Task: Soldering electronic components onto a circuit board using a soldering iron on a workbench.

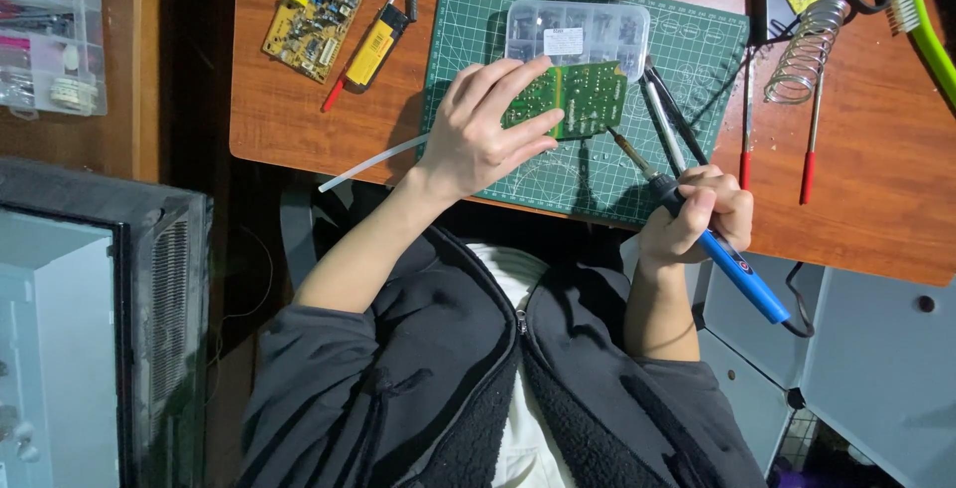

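My left hand (483,124) grips a green circuit board (583,98) by its left edge, holding it over a green cutting mat (697,45). My right hand (697,214) holds a blue-handled soldering iron (742,274) like a pen. Its metal tip (622,144) points up-left and touches the board's lower edge. A thin white strip (368,164) runs out from under my left hand to the left, past the desk's edge.
On the wooden desk (876,179): a clear parts box (578,35) behind the board, a yellow circuit board (314,15), a yellow-handled tool (373,50), tweezers (667,120), a coiled iron stand (807,50), two red-tipped rods (745,139), a green toothbrush (926,30). A storage organizer (50,30) stands at the left.
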